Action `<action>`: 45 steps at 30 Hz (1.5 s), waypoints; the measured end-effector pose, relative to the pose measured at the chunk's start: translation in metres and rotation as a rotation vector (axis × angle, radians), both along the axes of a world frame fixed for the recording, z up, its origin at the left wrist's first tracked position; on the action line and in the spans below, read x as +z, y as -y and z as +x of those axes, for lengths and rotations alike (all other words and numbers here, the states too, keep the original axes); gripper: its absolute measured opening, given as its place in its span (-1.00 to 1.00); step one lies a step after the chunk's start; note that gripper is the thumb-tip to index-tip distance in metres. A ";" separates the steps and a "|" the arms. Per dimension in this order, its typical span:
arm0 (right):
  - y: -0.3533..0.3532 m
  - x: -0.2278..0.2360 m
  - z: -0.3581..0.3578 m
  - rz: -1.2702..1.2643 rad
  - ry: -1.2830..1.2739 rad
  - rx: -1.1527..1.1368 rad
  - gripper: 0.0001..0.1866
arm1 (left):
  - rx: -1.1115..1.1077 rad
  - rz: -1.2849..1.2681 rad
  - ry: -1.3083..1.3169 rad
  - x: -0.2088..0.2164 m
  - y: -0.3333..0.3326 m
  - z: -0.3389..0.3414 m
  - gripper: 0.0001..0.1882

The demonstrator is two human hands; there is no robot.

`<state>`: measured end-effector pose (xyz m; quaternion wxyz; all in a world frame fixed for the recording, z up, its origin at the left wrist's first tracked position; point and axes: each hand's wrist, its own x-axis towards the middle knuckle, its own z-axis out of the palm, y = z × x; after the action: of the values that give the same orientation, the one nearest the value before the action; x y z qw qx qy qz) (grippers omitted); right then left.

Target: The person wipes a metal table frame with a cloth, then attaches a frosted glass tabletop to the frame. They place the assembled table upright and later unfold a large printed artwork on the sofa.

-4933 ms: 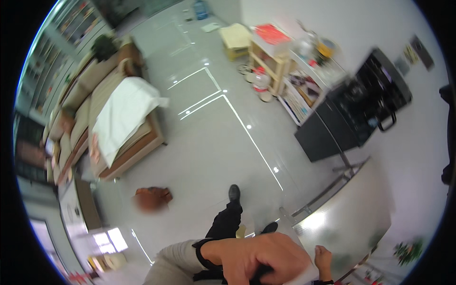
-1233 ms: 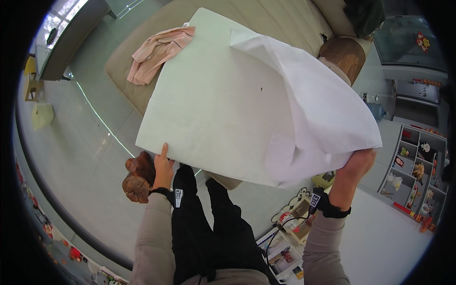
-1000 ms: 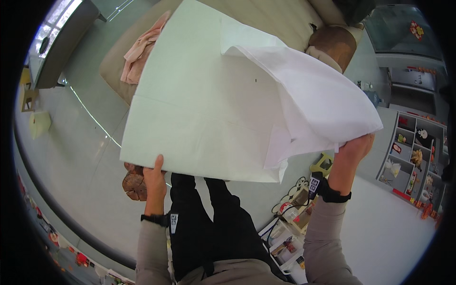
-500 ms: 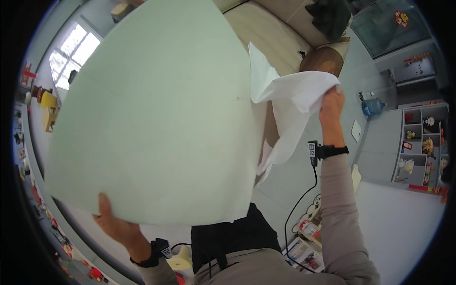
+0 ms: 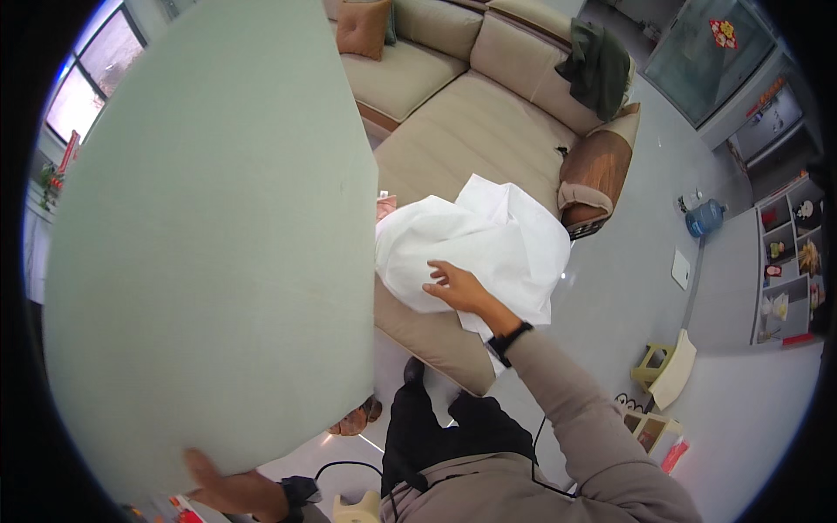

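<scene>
A large, flat, pale green panel [image 5: 218, 218] fills the left half of the view. My left hand [image 5: 231, 490] grips its lower edge, thumb on the near face and the other fingers hidden behind it. A white cloth [image 5: 514, 235] lies loosely bunched on the beige sofa seat [image 5: 462, 131], right of the panel. Over the cloth is my right hand [image 5: 459, 288], its fingers apart and nothing held; whether it touches the cloth I cannot tell.
A brown cushion [image 5: 364, 28] sits on the sofa, and a dark garment [image 5: 597, 70] hangs over its back. To the right are a blue water jug [image 5: 704, 218], wall shelves [image 5: 789, 253] and a cream-and-green stool [image 5: 667, 370]. Another small stool [image 5: 357, 507] stands close by me.
My right hand has let go of the white cloth, which now rests on the sofa. That hand has moved left and nearer. The panel has shifted left with my left hand, showing more sofa.
</scene>
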<state>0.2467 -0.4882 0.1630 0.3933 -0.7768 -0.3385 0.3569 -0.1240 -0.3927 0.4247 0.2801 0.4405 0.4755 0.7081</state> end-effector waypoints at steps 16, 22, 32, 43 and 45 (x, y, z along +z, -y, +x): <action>0.279 0.099 -0.050 0.385 -0.980 -0.582 -0.57 | -1.435 1.026 -1.054 -0.142 0.182 0.105 -0.91; 0.308 0.019 -0.083 0.207 -0.859 -0.781 -0.62 | -1.828 0.867 -1.155 -0.182 0.199 0.099 -0.68; 0.307 0.037 -0.127 0.307 -0.710 -0.812 -0.52 | -1.517 0.088 -1.279 -0.269 0.047 0.074 -0.27; 0.306 0.088 -0.182 0.362 -0.516 -0.755 -0.51 | -1.490 0.255 -1.165 -0.312 0.018 0.103 -0.23; 0.304 0.102 -0.198 0.343 -0.500 -0.730 -0.53 | -1.458 0.213 -1.121 -0.303 0.030 0.106 -0.26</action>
<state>0.0489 -0.7919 0.2647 0.6852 -0.6590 0.0075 0.3101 -0.0176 -0.4224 0.1215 0.3436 0.9323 0.0794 0.0802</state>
